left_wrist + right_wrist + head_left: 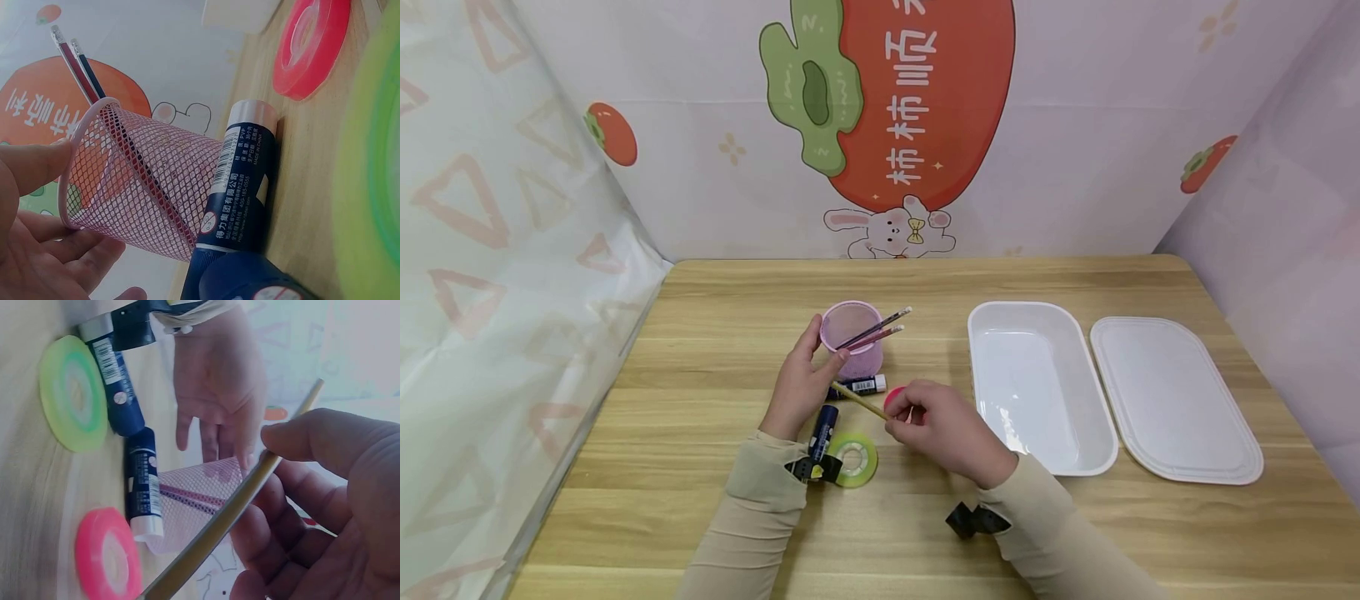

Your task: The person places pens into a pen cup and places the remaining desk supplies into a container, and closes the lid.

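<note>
Cup mesh, tub glossy plast., tbl wood-grain.

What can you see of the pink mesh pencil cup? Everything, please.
The pink mesh pencil cup is round, with a smooth pink rim and see-through, metal-looking mesh walls. It looks roughly upright. The left hand holds it at the rim. Inside lean a dark pencil and a reddish pencil, eraser ends up. A navy glue stick partly hides its base; whether they touch is unclear.
</note>
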`<act>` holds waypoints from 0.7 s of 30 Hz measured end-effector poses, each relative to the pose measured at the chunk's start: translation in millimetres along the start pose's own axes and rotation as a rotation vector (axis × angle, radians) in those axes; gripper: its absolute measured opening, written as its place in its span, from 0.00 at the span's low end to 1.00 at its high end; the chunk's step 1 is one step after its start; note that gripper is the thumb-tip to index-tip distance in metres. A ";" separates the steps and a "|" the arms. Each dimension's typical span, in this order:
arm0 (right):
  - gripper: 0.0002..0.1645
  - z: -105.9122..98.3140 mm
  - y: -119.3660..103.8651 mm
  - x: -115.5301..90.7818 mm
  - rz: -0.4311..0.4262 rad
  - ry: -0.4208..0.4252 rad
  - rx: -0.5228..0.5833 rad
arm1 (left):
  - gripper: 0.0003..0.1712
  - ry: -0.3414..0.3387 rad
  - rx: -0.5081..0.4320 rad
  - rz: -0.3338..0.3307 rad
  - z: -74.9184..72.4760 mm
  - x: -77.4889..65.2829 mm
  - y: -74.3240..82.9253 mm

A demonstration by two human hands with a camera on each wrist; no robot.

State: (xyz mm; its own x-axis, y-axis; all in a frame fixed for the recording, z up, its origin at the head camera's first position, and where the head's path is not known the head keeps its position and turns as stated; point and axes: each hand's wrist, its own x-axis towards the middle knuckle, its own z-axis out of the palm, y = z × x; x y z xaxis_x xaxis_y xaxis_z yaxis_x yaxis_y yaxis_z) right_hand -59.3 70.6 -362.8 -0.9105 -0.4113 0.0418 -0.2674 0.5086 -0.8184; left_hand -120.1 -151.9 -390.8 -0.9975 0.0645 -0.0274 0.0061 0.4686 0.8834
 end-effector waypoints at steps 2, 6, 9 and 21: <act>0.02 -1.2 -1.6 -1.3 0.012 0.027 0.028 | 0.45 -0.002 -0.008 0.002 0.4 0.6 -1.3; 0.03 -2.4 -2.5 -3.3 0.011 0.071 0.062 | 0.45 -0.001 -0.052 0.003 0.7 0.4 -1.5; 0.03 -3.6 -2.5 -4.4 0.004 0.100 0.076 | 0.45 0.000 -0.067 0.001 1.1 -0.6 0.3; 0.05 -11.0 -8.0 0.7 -0.055 0.218 0.087 | 0.45 -0.011 -0.049 0.016 1.8 0.4 -3.8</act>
State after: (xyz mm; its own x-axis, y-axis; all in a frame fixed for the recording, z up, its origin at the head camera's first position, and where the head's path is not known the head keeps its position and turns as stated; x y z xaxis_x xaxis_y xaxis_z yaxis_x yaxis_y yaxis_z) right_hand -61.3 74.6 -349.9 -0.9444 -0.2586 0.2033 -0.2992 0.4186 -0.8575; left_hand -120.4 -152.1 -395.0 -0.9965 0.0814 -0.0180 0.0182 0.4239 0.9055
